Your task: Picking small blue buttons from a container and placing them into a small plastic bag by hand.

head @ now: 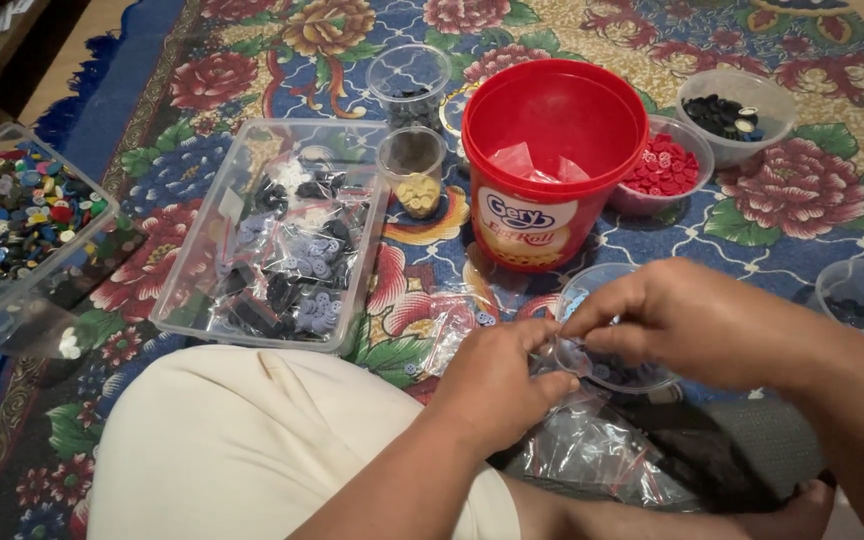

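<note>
Two hands are working together over a clear round bowl [612, 372] on the patterned carpet [832, 215]. The left hand [497, 385] is pinching the top edge of a small clear plastic bag [560, 352] between thumb and fingers, and the right hand [667, 320] is gripping the same bag from the other side, fingers curled over the bowl's rim. More clear bags [592, 450] are lying in the person's lap, just below the hands. A red bucket [552, 160] is standing upright just beyond the bowl. A bowl of red buttons [664, 168] is sitting beside the bucket, and a bowl of black buttons [732, 115] is resting further right. A clear tray of bagged buttons [282, 240] is lying to the left, with a small cup of yellow buttons [414, 172] between tray and bucket. A box of mixed buttons [12, 220] is sitting at the far left edge.
</note>
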